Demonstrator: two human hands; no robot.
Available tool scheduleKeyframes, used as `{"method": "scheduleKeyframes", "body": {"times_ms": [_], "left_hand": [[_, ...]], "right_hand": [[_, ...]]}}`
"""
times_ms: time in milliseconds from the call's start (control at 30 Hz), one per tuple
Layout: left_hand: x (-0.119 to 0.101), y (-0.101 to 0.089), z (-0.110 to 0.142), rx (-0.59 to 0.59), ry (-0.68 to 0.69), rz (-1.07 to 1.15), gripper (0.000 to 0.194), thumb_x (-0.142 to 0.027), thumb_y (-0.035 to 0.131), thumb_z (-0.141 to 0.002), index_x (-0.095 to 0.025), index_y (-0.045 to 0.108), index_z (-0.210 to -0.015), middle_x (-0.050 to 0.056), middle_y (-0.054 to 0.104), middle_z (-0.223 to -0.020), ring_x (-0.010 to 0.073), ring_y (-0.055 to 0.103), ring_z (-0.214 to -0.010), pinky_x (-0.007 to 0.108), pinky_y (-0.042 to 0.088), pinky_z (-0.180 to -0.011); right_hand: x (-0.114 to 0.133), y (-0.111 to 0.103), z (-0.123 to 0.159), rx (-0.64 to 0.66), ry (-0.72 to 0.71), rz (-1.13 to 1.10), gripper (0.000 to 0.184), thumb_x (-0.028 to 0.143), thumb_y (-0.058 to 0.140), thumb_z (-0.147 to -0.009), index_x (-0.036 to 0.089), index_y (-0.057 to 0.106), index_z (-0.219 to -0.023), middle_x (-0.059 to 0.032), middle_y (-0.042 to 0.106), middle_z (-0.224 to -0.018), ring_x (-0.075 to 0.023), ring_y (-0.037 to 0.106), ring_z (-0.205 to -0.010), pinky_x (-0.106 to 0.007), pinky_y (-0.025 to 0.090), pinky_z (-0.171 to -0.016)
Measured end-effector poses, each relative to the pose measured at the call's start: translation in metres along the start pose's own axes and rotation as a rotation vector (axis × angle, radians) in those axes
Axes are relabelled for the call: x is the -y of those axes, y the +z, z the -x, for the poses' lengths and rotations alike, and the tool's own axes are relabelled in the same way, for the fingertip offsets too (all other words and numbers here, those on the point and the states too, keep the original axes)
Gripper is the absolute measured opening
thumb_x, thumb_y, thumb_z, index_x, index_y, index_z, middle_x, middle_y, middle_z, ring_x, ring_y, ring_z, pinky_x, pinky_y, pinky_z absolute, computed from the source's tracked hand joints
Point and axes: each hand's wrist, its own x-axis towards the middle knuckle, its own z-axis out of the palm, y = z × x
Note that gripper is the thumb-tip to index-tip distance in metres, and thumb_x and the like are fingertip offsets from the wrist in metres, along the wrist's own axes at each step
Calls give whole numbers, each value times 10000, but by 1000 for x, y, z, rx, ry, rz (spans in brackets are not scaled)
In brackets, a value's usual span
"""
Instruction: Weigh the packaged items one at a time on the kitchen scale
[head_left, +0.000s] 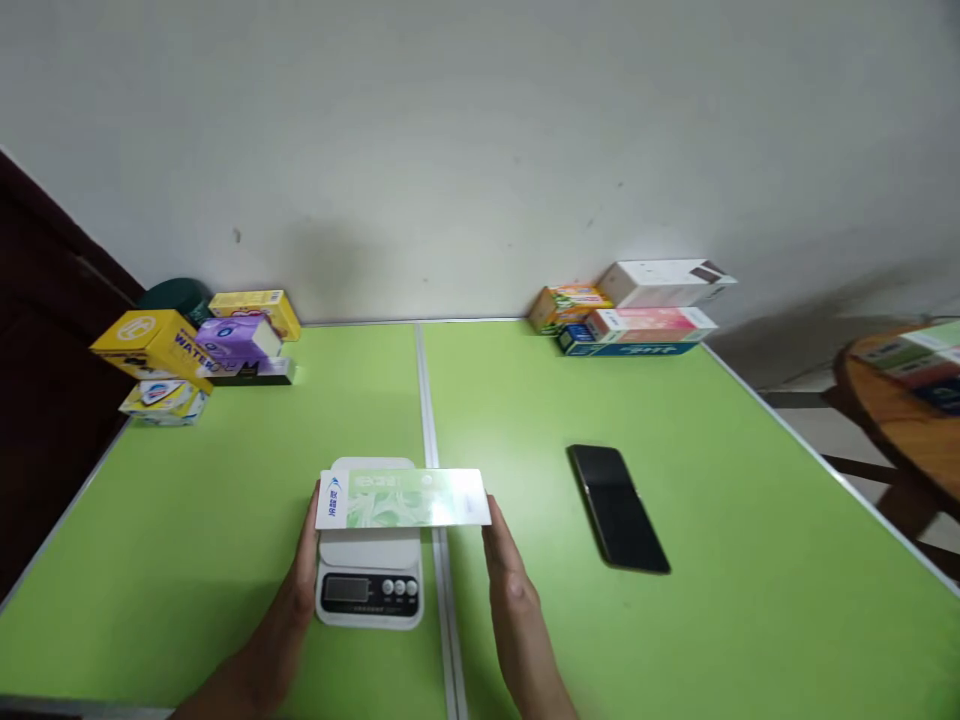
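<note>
Between my two hands is a long, flat white-and-green toothpaste box [409,499]. My left hand [298,575] presses its left end, and my right hand [512,590] presses the right end. Under the box sits a white kitchen scale [371,550], whose platform is partly covered by it. I cannot tell whether the box rests on the platform or hangs just above it. The scale's dark panel, with a small display and several round buttons, faces me. To the right of my right hand, a black smartphone [619,508] lies on the green table [517,400].
Yellow, purple and black boxes [154,340] are piled at the back left, beside a dark green round container [176,297]. More boxes [652,325] are stacked at the back right against the wall. A wooden stool [892,410] stands off the table's right edge.
</note>
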Motion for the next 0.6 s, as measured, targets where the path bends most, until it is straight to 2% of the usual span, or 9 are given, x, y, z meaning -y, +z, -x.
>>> {"method": "scheduleKeyframes", "body": {"times_ms": [33,67,167,267,433,533,600], "left_hand": [[5,-12,4,-41,26,-10,1060,-864,354,-687,-322,-9,-1523,-80,1,-1609,299,-179,-1440,448,-93,-1186],[9,-22,8,-47,36,-45,980,-825,346,-739,-336,20,-1522,-89,2,-1608,291,-158,-1447,443,-86,-1189],[17,-44,22,20,0,-136,691,-640,259,-907,-366,74,-1514,-112,-24,-1602,246,-93,-1466,411,-65,-1196],[24,-55,27,23,-9,-133,679,-620,203,-922,-336,41,-1518,-92,-45,-1605,250,-98,-1466,426,-66,-1192],[38,-56,22,24,-42,-176,680,-624,199,-920,-353,2,-1511,-96,-62,-1605,250,-90,-1470,456,-86,-1182],[38,-55,26,-42,-35,-160,705,-668,197,-896,-378,-4,-1507,-113,-87,-1602,238,-115,-1467,444,-86,-1184],[35,-56,31,-99,-15,-148,722,-691,197,-882,-377,28,-1510,-111,-66,-1607,234,-111,-1468,424,-70,-1192]], "right_hand": [[-5,12,2,9,24,23,710,711,373,-852,377,277,-1471,64,188,-1584,-295,93,-1474,-566,96,-1190],[-9,22,3,9,35,45,713,707,374,-853,372,272,-1474,58,192,-1583,-297,102,-1472,-569,125,-1186],[-14,39,2,-36,31,122,715,692,379,-860,344,281,-1477,42,206,-1581,-294,114,-1471,-560,162,-1181],[-17,47,2,-87,47,180,714,678,387,-865,307,313,-1471,17,234,-1576,-294,142,-1469,-556,148,-1183],[-27,45,5,-147,91,194,700,670,422,-857,291,375,-1444,-2,300,-1558,-287,181,-1463,-536,128,-1189],[-25,33,3,-249,64,87,611,644,402,-879,330,434,-1402,26,338,-1543,-247,220,-1455,-494,101,-1203],[-19,22,0,-303,22,-26,527,620,381,-901,349,521,-1330,39,419,-1500,-217,277,-1436,-456,102,-1209]]}}
